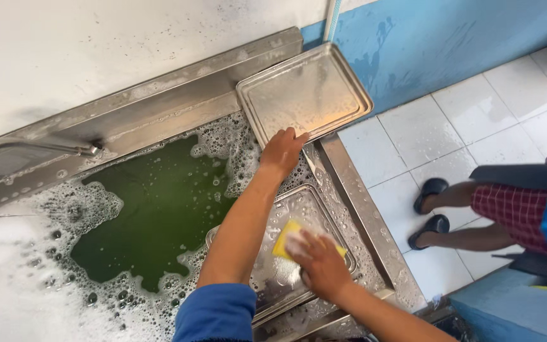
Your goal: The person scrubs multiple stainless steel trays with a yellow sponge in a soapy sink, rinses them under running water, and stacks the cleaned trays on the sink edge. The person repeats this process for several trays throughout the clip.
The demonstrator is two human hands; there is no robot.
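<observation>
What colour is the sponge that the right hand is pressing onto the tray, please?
The sponge is yellow, covered partly in white foam; the head view shows it.
</observation>
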